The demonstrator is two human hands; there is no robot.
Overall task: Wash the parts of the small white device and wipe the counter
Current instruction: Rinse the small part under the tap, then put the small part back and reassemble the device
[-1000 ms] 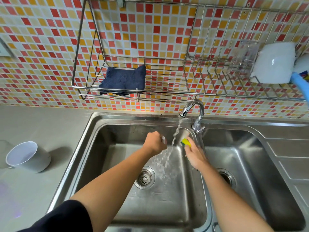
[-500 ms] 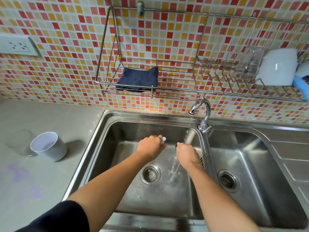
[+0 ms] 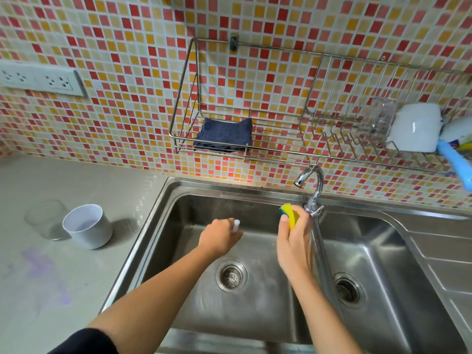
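Over the left basin of the steel sink (image 3: 158,241), my left hand (image 3: 219,237) is curled round a small white part (image 3: 235,225); only its tip shows past my fingers. My right hand (image 3: 293,241) holds a yellow and green sponge (image 3: 290,214), squeezed and raised just left of the tap (image 3: 313,190). No water runs from the tap. On the grey counter to the left stands a white cup-shaped part (image 3: 86,226) with a clear cup (image 3: 46,218) beside it. A purple stain (image 3: 43,272) marks the counter in front of them.
A wall rack (image 3: 255,149) above the sink holds a folded dark blue cloth (image 3: 224,135), a clear glass (image 3: 380,118), a white piece (image 3: 415,127) and a blue-handled item (image 3: 457,164). The right basin (image 3: 383,277) adjoins a draining board. Power sockets (image 3: 38,77) sit on the tiled wall.
The water stream has stopped. My right hand has lifted the sponge up beside the tap, and my head view has shifted left and back, showing more counter.
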